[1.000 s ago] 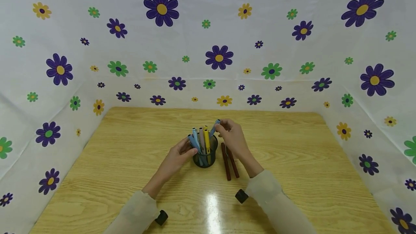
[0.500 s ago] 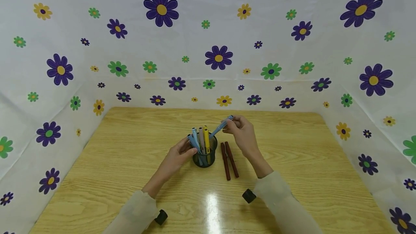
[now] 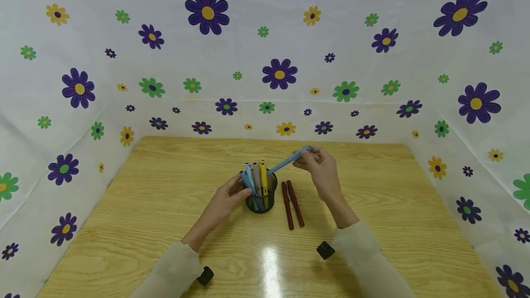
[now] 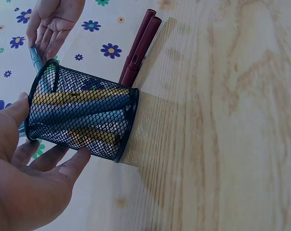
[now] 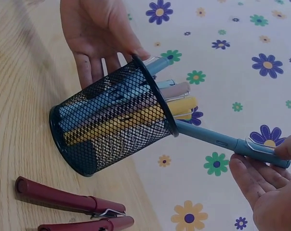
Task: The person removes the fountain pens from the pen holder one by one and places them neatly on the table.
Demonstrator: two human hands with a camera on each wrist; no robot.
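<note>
My left hand (image 3: 223, 200) grips a black mesh pen cup (image 5: 83, 156), thumb at the rim and fingers around its side. My right hand (image 3: 325, 176) pinches a blue pen (image 5: 208, 136) by its capped end, thumb over the clip. That pen slants out over the cup's right rim, its lower end still inside the mouth. Other pens stand in the cup: a grey pen (image 5: 177, 90), yellow pens (image 5: 183, 105) and more blue ones, one blue pen (image 3: 247, 180) leaning beside my left fingers.
Two dark red pens (image 3: 287, 206) lie on the wooden table (image 3: 165, 174) just right of the cup. A white flower-print cloth (image 3: 232, 59) walls the table at the back and both sides. A black block (image 3: 325, 250) is attached at my right sleeve.
My right hand has moved right and slightly up, drawing the blue pen farther out of the cup and tilting it over. My left hand has stayed on the cup.
</note>
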